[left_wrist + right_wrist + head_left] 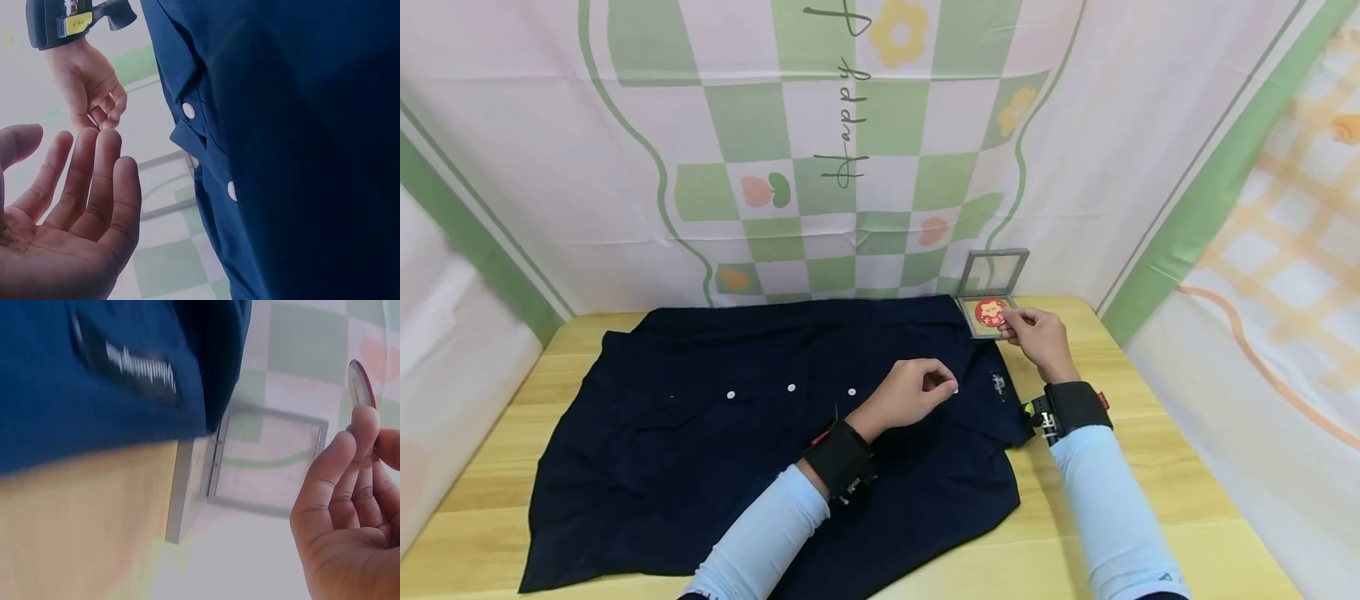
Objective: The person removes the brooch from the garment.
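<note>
My right hand [1036, 333] pinches a round, flat red badge [988, 313] with a pale flower design between thumb and fingertips. In the right wrist view the badge [361, 386] is tilted nearly edge-on, its rim red. The badge is over the base of a small grey-framed case [973, 328], whose clear lid [995, 273] stands raised. My left hand [906, 396] hovers over a dark navy shirt [700, 467] near its collar. In the left wrist view the left hand [81, 212] has loosely extended fingers, the thumb apart, and holds nothing.
The shirt lies across a light wooden table [1157, 483], with white buttons [791, 387] along its front and a label [998, 383] at the collar. Behind hangs a green-and-white checked curtain [820, 183]. The case sits near the table's back right edge.
</note>
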The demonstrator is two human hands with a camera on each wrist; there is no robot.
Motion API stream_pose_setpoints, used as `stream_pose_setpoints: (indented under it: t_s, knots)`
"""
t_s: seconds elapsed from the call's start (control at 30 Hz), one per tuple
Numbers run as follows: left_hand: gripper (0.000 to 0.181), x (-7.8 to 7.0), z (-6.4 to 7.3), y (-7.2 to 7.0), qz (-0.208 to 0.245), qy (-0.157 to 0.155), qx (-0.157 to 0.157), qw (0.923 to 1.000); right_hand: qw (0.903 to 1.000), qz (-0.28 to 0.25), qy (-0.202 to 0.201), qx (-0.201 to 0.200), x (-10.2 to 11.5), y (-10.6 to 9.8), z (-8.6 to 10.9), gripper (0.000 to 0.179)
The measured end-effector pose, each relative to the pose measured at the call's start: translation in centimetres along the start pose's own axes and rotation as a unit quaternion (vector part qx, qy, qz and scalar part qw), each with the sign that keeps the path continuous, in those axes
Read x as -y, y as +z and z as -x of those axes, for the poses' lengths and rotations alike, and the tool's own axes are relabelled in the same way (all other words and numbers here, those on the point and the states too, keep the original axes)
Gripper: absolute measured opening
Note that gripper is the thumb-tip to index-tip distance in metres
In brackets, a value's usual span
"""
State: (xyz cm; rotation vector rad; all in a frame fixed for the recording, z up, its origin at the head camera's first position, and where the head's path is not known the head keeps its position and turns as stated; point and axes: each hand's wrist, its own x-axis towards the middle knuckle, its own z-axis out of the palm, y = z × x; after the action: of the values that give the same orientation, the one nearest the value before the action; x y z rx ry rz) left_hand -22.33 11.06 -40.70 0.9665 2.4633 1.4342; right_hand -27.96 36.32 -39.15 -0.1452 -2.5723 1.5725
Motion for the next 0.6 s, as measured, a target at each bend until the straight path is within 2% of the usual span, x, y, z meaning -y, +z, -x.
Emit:
stream_pose_setpoints:
  t_s: [0.3,0.6]
  knots:
    - [0.018,-0.7,-1.3,1.0,0.015,-0.002,0.004,0.9999,0.9995,0.027,0.010,0.012,-0.8,-1.2,-2.2,0.049]
    - [0.019,-0.8,-2.6,1.7,0.020,-0.019,0.012,0.9995,0.9979,0.053,0.034,0.013,-2.2,-1.2,-4.0,0.051]
